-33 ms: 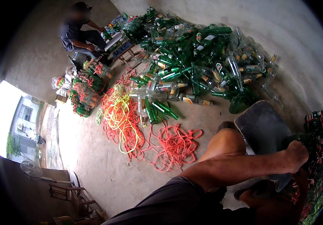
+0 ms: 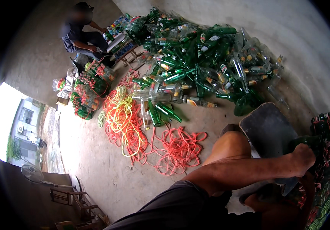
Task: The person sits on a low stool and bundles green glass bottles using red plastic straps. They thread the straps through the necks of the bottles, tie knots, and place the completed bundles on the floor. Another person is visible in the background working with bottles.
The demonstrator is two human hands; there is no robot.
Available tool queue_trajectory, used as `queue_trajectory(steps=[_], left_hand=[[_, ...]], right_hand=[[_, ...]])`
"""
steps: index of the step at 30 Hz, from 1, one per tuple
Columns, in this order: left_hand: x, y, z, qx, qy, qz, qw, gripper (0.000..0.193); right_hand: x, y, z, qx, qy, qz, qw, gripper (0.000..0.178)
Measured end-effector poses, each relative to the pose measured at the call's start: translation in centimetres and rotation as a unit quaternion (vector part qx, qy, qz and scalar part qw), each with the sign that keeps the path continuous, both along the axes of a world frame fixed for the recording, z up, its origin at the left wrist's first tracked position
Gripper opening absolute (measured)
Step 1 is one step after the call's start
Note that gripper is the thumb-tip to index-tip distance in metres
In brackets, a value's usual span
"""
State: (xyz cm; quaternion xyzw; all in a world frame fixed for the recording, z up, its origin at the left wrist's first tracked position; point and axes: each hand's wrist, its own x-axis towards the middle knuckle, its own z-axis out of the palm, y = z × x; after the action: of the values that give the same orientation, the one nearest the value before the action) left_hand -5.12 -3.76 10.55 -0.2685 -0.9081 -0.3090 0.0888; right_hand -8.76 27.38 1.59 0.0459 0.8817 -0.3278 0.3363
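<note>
My left arm reaches across to the right side, and my left hand (image 2: 304,160) is closed at a dark green glass bottle (image 2: 304,144). The bottle lies over the edge of a dark, worn board (image 2: 268,128) beside my knee. My right forearm (image 2: 306,197) rises in shadow below the left hand; its fingers are hidden there. Right by both hands stand dark bottles (image 2: 321,124) bundled with red string. Green netting or string (image 2: 325,211) shows below them.
A large heap of green and clear bottles (image 2: 211,50) lies against the wall. Tangled red string (image 2: 178,149) and yellow string (image 2: 122,119) cover the floor ahead. Tied bottle bundles (image 2: 88,92) stand near a seated person (image 2: 82,38) holding a bottle. A fan (image 2: 32,173) and wooden stool (image 2: 82,205) are at lower left.
</note>
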Motion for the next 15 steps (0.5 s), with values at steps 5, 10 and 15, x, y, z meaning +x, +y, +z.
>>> queue_trajectory(steps=[5, 10, 15], left_hand=[[0.1, 0.3, -0.4, -0.002, 0.000, -0.002, 1.000, 0.018], [-0.1, 0.5, -0.5, 0.004, -0.003, -0.013, 1.000, 0.016], [-0.2, 0.2, 0.3, -0.017, -0.030, -0.036, 0.999, 0.016]], right_hand=[[0.1, 0.0, 0.0, -0.010, 0.004, 0.005, 1.000, 0.033], [-0.1, 0.6, -0.7, 0.000, 0.016, 0.000, 1.000, 0.023], [0.0, 0.8, -0.7, -0.001, 0.027, 0.018, 0.999, 0.025]])
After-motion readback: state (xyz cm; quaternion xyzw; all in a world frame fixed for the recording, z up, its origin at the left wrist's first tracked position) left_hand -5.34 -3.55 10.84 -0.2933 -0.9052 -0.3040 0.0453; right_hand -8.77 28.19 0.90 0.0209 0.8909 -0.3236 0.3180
